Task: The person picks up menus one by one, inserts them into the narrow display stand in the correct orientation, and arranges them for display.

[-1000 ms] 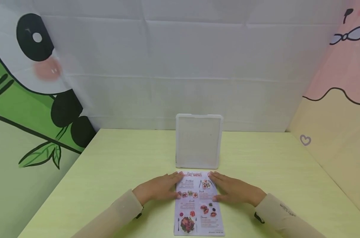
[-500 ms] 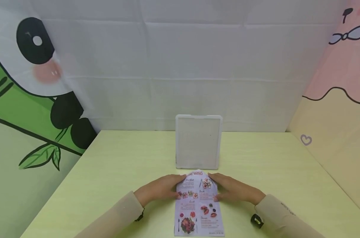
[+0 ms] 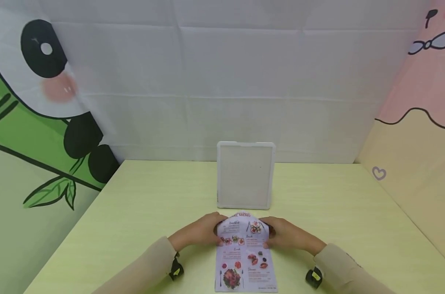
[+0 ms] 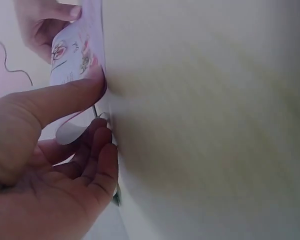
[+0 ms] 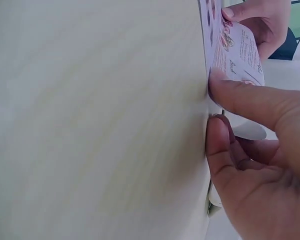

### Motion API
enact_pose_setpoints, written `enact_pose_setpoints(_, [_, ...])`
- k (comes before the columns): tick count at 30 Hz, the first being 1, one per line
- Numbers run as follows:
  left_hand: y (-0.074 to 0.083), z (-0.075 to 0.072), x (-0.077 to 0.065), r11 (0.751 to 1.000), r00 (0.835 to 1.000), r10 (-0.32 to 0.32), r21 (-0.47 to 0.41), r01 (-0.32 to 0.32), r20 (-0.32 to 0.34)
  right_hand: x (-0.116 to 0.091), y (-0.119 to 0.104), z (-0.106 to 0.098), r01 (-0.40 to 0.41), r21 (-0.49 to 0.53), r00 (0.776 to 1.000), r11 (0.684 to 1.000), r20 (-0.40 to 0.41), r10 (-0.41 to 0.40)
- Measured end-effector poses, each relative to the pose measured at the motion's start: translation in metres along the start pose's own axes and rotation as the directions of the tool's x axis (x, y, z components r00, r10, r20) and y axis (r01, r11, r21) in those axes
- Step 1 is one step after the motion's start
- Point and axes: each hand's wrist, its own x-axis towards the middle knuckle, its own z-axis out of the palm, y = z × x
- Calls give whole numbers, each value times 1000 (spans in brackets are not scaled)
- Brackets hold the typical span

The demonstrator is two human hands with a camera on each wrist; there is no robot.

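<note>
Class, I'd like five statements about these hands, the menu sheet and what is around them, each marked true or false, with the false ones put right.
1. The left hand and right hand hold opposite edges of the menu sheet. True.
2. The menu sheet lies completely flat. False: its far part curves up from the table.
3. A white-framed panel stands beyond the far end of the menu sheet. True.
4. The right hand is gripping the white-framed panel. False: it holds the menu sheet.
5. Beige sleeves cover both forearms. True.
</note>
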Motion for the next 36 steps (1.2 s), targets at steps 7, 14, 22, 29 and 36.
enact_pose_setpoints(7, [-8, 0, -1, 991, 999, -46, -127, 45, -3, -1, -2, 2, -54, 30, 998, 998, -29, 55])
enact_pose_setpoints(14, [-14, -2, -2, 977, 999, -31, -213, 26, -21, 0, 0, 1, -47, 33, 998, 998, -43, 48])
enact_pose_setpoints(22, [-16, -3, 0, 958, 1000, 5, -287, -5, -2, 1, 5, 0, -53, 101, 997, 993, -53, 58])
enact_pose_setpoints(29, [-14, -4, -4, 966, 1000, 15, -257, -8, 24, 1, 1, 1, -60, 205, 996, 977, -48, 72])
enact_pose_setpoints(36, [-11, -5, -8, 971, 1000, 10, -240, -11, -5, -2, -7, 4, -60, 311, 997, 948, -29, 72])
